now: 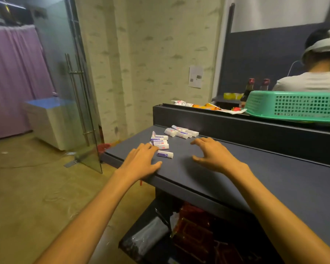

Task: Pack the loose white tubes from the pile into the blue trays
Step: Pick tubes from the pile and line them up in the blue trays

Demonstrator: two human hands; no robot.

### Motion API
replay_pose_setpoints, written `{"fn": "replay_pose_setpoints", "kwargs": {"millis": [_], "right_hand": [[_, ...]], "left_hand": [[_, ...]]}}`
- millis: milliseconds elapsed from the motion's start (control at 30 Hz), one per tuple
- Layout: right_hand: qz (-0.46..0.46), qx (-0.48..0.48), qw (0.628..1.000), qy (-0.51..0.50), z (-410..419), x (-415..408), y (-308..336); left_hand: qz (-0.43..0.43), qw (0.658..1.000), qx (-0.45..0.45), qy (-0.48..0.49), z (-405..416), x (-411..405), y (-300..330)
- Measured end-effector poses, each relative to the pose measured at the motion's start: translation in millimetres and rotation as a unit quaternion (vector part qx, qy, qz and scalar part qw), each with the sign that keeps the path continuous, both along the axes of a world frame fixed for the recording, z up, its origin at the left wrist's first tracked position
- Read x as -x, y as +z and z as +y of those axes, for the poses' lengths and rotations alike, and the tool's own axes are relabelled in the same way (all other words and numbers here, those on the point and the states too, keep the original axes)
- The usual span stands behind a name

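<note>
The left hand (141, 161) lies flat on the dark counter (255, 180), fingers straight, fingertips touching the nearest white tubes (161, 142). The right hand (212, 155) hovers well apart from it, fingers spread and loosely curled, holding nothing. A second cluster of tubes (181, 131) lies farther back. A green basket (295, 105) sits on the ledge behind.
</note>
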State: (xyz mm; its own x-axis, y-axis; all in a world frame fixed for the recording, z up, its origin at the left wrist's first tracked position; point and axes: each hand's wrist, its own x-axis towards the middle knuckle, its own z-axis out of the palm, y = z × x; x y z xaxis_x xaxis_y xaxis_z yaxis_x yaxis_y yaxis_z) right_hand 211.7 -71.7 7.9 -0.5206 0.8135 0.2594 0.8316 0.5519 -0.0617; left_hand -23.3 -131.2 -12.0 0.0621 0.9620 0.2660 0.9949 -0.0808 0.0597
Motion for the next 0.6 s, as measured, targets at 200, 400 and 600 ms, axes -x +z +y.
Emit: {"fn": "replay_pose_setpoints", "kwargs": {"millis": [200, 400, 600], "right_hand": [[0.023, 0.013, 0.997, -0.079, 21.4, 24.6, -3.3], [0.031, 0.018, 0.987, -0.159, 25.4, 34.5, -9.6], [0.037, 0.022, 0.977, -0.208, 30.5, 29.4, -5.7]], "left_hand": [[-0.028, 0.989, 0.007, -0.146, 60.9, 21.5, -4.9], [-0.009, 0.964, 0.035, -0.265, 94.5, 20.7, -7.4], [-0.099, 0.947, 0.032, -0.303, 115.2, 22.8, 5.6]]}}
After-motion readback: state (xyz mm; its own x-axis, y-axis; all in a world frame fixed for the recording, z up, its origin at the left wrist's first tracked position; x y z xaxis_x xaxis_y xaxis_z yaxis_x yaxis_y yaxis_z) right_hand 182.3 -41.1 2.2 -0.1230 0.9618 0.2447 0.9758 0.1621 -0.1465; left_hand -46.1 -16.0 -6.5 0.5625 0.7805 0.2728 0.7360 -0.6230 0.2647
